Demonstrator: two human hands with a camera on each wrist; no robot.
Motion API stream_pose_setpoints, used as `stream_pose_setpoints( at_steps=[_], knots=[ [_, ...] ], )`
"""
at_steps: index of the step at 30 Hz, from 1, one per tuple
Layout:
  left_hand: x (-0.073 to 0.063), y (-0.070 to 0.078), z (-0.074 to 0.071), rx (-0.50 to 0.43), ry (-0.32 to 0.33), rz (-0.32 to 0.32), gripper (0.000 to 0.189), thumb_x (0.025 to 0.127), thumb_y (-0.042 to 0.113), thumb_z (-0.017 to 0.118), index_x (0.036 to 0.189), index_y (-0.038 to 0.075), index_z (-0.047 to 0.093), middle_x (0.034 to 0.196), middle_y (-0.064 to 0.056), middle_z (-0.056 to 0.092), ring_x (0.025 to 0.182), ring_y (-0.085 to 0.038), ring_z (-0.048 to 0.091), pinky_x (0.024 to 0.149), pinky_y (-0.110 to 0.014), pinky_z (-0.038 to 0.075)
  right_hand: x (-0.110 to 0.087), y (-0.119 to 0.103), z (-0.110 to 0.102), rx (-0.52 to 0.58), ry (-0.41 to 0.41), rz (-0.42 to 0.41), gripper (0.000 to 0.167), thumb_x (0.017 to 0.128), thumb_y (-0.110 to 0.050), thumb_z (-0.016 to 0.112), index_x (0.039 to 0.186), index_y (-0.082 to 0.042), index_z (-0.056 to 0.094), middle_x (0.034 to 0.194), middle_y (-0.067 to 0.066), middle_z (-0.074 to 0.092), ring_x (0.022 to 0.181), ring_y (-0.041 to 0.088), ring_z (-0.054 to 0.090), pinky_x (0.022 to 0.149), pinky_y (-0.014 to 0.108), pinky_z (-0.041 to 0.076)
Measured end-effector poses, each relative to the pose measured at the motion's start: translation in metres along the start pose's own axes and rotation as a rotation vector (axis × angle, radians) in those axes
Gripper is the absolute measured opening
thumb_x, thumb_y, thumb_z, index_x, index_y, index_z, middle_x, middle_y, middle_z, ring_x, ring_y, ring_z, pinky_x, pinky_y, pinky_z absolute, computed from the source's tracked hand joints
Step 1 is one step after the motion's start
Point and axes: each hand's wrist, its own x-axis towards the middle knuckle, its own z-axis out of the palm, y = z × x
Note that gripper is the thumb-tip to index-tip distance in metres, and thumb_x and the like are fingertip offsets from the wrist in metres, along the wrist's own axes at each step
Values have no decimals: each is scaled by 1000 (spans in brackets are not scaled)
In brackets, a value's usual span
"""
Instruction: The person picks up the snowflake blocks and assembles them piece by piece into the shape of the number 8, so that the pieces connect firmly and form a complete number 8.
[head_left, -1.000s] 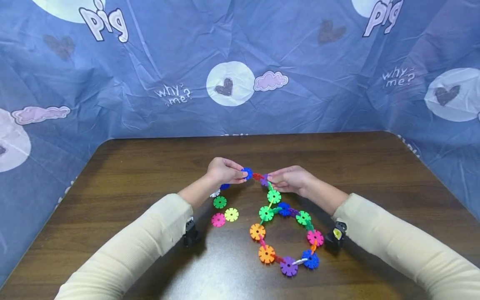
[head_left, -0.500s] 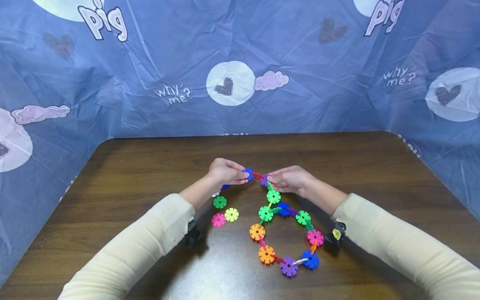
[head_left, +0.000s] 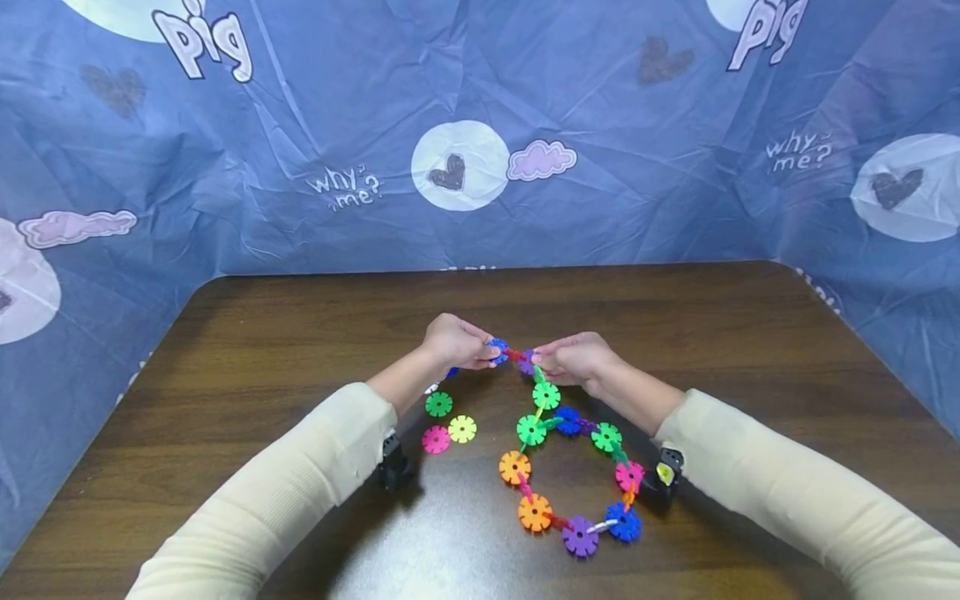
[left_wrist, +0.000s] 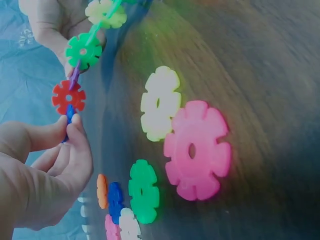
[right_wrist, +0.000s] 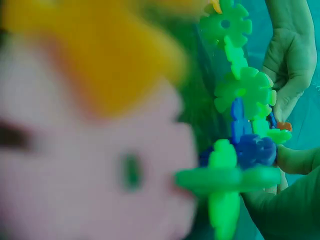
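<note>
A chain of notched plastic discs, slotted together, runs from between the hands to a loop on the table. My left hand [head_left: 455, 342] pinches the blue disc [head_left: 498, 350] at the chain's far end between thumb and fingers. This disc joins a red disc [left_wrist: 68, 97], seen face-on in the left wrist view. My right hand [head_left: 576, 360] pinches the purple disc [head_left: 527, 362] just beyond the red one. Green discs [head_left: 547, 396] lead down from there to the loop, which includes an orange disc [head_left: 535, 512]. A pink disc blurs close up in the right wrist view.
Loose discs lie left of the chain: yellow [head_left: 462, 429], pink [head_left: 436, 440] and green [head_left: 438, 404]. Orange, blue, white and pink ones [left_wrist: 112, 232] sit by the left hand, partly hidden by it in the head view. A blue printed cloth [head_left: 300, 167] hangs behind the wooden table [head_left: 315, 317].
My left hand has edged right, still pinching the blue disc. The right hand keeps its pinch on the purple disc, its forearm slightly shifted left. The loop has slid a little towards the near edge.
</note>
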Motion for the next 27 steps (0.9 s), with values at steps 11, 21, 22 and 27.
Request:
stream_pose_setpoints(
  at_steps=[11,21,22,27],
  knots=[
    [-4,0,-1,-185,12,40,23,80,-4,73,103,-9,70,91,-19,74,60,-10,67,81,-35,59,-7,-5,-5,0,-96,7,39,95,-8,58,127,11,52,79,-1,68,71,7,67,81,27,60],
    [-10,1,9,-224,-94,23,26,82,-8,68,108,-12,66,85,-16,72,70,-16,71,83,-37,59,3,-17,-4,-198,-43,-71,38,92,-20,64,123,2,62,84,-5,67,76,6,57,72,20,52],
    [-11,1,9,-207,-98,29,25,83,-7,68,107,-12,67,88,-18,72,72,-18,72,84,-38,58,4,-18,-3,-195,-46,-67,38,92,-19,64,123,3,62,79,-8,65,75,6,56,69,19,50],
    [-15,-3,-6,141,-168,142,21,80,1,74,99,-7,71,95,-22,74,79,-21,75,81,-34,60,12,-20,-4,-162,-82,-45,38,93,-14,62,126,5,59,67,-14,62,69,4,55,68,19,49]
  ],
)
